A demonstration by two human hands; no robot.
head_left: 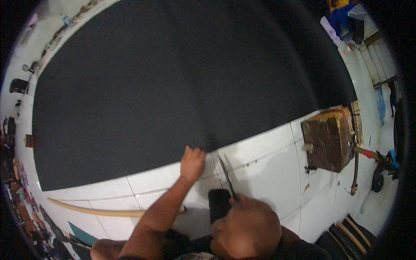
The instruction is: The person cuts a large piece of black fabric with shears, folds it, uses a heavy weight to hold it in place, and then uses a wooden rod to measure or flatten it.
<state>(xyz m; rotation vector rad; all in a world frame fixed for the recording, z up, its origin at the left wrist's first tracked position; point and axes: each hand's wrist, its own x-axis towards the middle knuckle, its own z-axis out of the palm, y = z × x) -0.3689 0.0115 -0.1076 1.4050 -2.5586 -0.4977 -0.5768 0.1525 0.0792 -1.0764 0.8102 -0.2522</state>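
Note:
A wide black sheet (130, 86) of what looks like cloth or leather covers most of the floor before me. At its near edge my left hand (193, 164) is closed, fingers curled on the sheet's border. Just right of it, a dark, narrow knife (226, 173) points away from me toward that edge, its tip apart from the sheet. My right hand (238, 200) grips the knife's near end; only some fingers show. A large rounded patch of bare skin hides the rest of it. Beside the knife lies a black oblong piece (219, 203).
White floor tiles (268, 182) run along the near side. On the right stand a worn brown block (328, 143) and a hammer-like tool (368, 154). A pale curved stick (99, 211) lies at the left; several tool handles (353, 232) lie lower right. Clutter lines the left wall.

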